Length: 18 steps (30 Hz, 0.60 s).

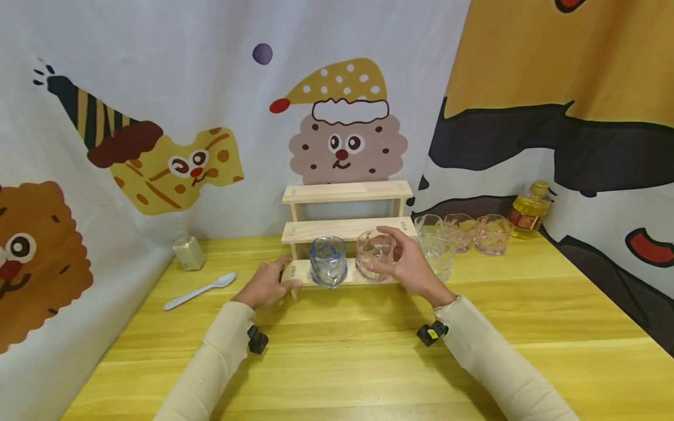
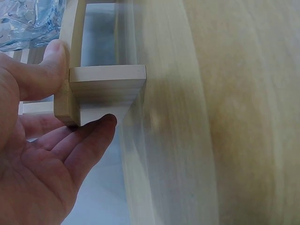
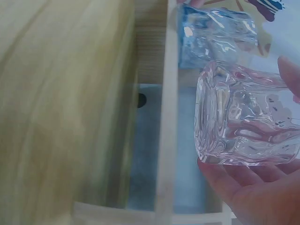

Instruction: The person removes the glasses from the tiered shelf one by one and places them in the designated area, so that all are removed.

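A three-tier wooden shelf rack stands against the curtain. My left hand grips the left end of its lowest step; in the left wrist view the thumb presses on top and the fingers curl beneath. On that step a bluish glass stands upright. To its right, my right hand holds a pinkish clear glass around its side. In the right wrist view the base of this pinkish glass appears slightly above the step, beside the bluish glass.
Right of the rack stand several more glasses: a clear one and pinkish ones. Behind them is an oil bottle. At the left lie a white spoon and a small jar. A patterned curtain borders the wooden table.
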### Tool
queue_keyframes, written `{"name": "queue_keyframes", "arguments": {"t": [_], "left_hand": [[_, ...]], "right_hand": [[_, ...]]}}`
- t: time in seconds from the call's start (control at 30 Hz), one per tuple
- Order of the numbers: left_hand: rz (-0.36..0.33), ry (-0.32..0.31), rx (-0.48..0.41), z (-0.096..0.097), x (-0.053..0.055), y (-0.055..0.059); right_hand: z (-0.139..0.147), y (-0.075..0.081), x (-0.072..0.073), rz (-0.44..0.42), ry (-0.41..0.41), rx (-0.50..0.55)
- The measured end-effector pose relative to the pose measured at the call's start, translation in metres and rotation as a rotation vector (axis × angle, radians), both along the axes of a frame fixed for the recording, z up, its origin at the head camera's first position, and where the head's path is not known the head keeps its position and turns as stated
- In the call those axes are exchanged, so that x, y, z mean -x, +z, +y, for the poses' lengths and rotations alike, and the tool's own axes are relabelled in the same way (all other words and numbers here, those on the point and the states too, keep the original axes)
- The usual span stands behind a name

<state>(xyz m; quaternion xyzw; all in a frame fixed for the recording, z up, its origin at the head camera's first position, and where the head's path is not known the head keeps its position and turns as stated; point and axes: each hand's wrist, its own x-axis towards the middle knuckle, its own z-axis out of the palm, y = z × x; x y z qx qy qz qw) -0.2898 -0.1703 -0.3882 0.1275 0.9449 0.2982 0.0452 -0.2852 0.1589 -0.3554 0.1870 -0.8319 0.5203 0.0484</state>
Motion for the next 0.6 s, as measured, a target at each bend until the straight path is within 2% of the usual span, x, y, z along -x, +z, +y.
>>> {"name": "queue_keyframes", "arguments": {"t": [0.3,0.6], "left_hand": [[0.003,0.003,0.011,-0.002,0.0,-0.001],[0.014,0.001,0.013,-0.001,-0.001,0.0]], "right_hand": [[0.014,0.016,-0.003,0.009,-0.011,-0.042],[0.043,0.029,-0.006,-0.015,-0.035,-0.03]]}}
